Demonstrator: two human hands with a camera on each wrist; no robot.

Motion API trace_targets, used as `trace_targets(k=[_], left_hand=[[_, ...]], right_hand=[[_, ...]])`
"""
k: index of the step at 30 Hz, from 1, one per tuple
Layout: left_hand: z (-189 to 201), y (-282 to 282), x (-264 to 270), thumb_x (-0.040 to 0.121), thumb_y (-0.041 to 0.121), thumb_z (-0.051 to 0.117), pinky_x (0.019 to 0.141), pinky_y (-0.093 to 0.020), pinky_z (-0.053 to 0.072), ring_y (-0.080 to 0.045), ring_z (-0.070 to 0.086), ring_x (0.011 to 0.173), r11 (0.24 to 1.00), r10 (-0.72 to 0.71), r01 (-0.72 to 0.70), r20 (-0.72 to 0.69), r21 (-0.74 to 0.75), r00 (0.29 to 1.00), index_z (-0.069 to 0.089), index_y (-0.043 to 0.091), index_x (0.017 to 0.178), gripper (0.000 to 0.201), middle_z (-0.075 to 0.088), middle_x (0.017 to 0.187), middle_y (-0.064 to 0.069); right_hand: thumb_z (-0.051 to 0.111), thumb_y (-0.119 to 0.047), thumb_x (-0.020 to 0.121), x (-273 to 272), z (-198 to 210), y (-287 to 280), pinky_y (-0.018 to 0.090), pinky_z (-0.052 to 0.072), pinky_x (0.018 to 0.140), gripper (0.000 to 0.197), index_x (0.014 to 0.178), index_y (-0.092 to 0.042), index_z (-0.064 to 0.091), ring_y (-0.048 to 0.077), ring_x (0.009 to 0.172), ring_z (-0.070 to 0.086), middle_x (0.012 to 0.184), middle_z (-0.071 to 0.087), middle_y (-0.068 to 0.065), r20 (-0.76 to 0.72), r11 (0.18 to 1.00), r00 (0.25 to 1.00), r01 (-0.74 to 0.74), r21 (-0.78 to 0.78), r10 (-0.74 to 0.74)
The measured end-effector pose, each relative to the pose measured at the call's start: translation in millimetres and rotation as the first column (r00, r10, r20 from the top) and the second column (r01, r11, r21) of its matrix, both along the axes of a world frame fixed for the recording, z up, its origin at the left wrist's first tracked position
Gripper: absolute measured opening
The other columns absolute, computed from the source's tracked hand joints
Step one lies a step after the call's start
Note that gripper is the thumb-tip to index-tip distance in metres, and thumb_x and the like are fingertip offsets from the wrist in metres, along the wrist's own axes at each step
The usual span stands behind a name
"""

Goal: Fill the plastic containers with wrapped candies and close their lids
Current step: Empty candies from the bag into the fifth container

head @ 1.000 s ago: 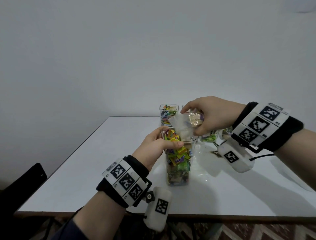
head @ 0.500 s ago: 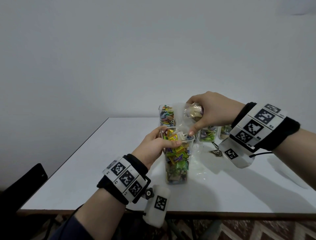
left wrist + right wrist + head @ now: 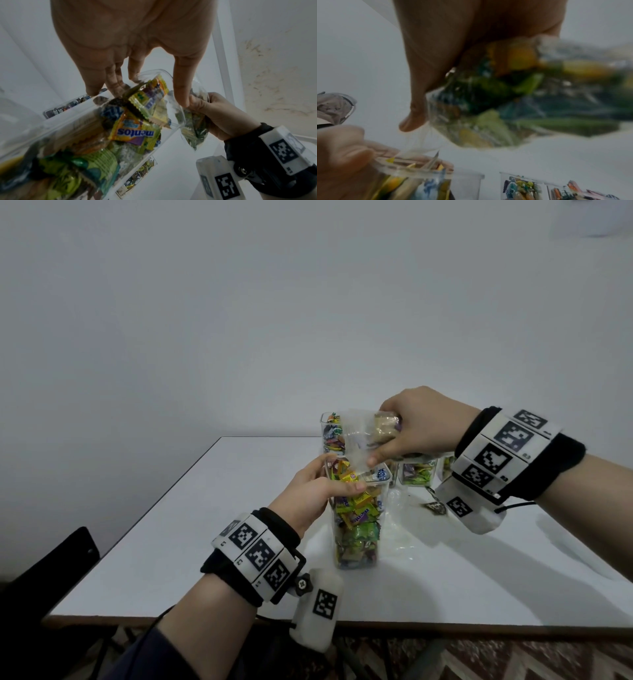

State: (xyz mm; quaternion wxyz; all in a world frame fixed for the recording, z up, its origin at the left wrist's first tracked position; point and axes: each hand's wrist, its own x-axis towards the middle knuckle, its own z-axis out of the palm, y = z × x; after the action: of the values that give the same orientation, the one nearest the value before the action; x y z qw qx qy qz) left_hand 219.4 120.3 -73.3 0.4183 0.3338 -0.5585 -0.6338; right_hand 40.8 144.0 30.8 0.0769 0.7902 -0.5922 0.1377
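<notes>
A tall clear container [image 3: 356, 529] is stood upright on the white worktop [image 3: 191, 529], long axis vertical, gripped near its open rim by the left hand [image 3: 308, 494]. A clear candy bag [image 3: 366, 436] is clutched in the right hand [image 3: 421, 422], mouth tilted down over the rim. Smaller filled containers [image 3: 416, 474] are stood just behind.

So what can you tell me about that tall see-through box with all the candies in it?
The tall container is clear plastic with squarish sides, standing upright on the white table and open at the top, with no lid on it. It is nearly full of wrapped candies in yellow, green, purple and blue; one wrapper reads "mentos". The left hand grips it near the rim. The right hand holds a clear plastic bag of candies just over its mouth. Smaller containers stand behind it.
</notes>
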Motion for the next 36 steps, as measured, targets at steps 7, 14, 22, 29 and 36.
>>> trace_targets(k=[7, 14, 22, 29, 36], left_hand=[[0.2, -0.6, -0.7, 0.071, 0.001, 0.077, 0.057, -0.009, 0.048, -0.003, 0.067, 0.087, 1.000, 0.025, -0.025, 0.003, 0.020, 1.000, 0.052, 0.018, 0.130, 0.067, 0.069, 0.108, 0.004], [-1.2, -1.6, -1.1, 0.069, 0.004, 0.078, 0.060, -0.011, 0.046, -0.006, 0.065, 0.095, 0.999, 0.034, -0.034, 0.020, 0.007, 0.999, 0.051, 0.019, 0.131, 0.070, 0.068, 0.111, 0.005], [-2.2, -3.9, -0.9, 0.071, 0.000, 0.076, 0.055, -0.008, 0.047, 0.001, 0.068, 0.078, 1.000, 0.020, -0.020, 0.012, 0.009, 1.000, 0.054, 0.017, 0.127, 0.063, 0.070, 0.099, 0.007], [-3.1, -4.1, -0.7, 0.071, 0.000, 0.077, 0.055, -0.009, 0.048, 0.000, 0.068, 0.078, 1.000, 0.020, -0.020, 0.017, 0.003, 1.000, 0.057, 0.017, 0.123, 0.059, 0.072, 0.094, 0.009], [-3.6, -4.5, -0.4, 0.070, 0.004, 0.078, 0.058, -0.009, 0.047, -0.001, 0.067, 0.084, 1.000, 0.022, -0.023, 0.032, 0.004, 0.999, 0.057, 0.020, 0.123, 0.059, 0.071, 0.097, 0.010]], right_hand=[[0.081, -0.037, 0.067, -5.5, -1.7, -4.9, 0.018, 0.033, 0.056, 0.044, 0.105, -0.018, 0.067, 0.011, 0.073, 0.055, 0.073, 0.057, -0.011, 0.012, 1.000, 1.000, -0.022, 0.017, 0.022], [0.086, -0.055, 0.043, -3.8, 0.7, -9.0, 0.019, 0.034, 0.052, 0.091, 0.120, -0.021, 0.051, 0.004, 0.070, 0.048, 0.077, 0.049, -0.015, 0.020, 0.999, 1.000, -0.001, 0.050, 0.000], [0.081, -0.022, 0.064, -5.7, 6.1, -11.8, 0.017, 0.035, 0.054, 0.078, 0.133, -0.030, 0.046, -0.003, 0.066, 0.046, 0.076, 0.048, -0.015, -0.102, 0.994, 0.994, -0.013, 0.104, 0.024], [0.085, -0.053, 0.050, -4.3, 5.8, -13.0, 0.018, 0.032, 0.052, 0.051, 0.083, -0.024, 0.061, 0.005, 0.064, 0.053, 0.067, 0.058, -0.013, -0.089, 0.996, 0.995, -0.029, 0.087, 0.037], [0.086, -0.040, 0.057, -4.8, 3.3, -15.2, 0.021, 0.030, 0.058, 0.071, 0.120, -0.023, 0.057, -0.008, 0.066, 0.037, 0.070, 0.044, -0.019, -0.097, 0.997, 0.992, -0.076, 0.027, 0.078]])
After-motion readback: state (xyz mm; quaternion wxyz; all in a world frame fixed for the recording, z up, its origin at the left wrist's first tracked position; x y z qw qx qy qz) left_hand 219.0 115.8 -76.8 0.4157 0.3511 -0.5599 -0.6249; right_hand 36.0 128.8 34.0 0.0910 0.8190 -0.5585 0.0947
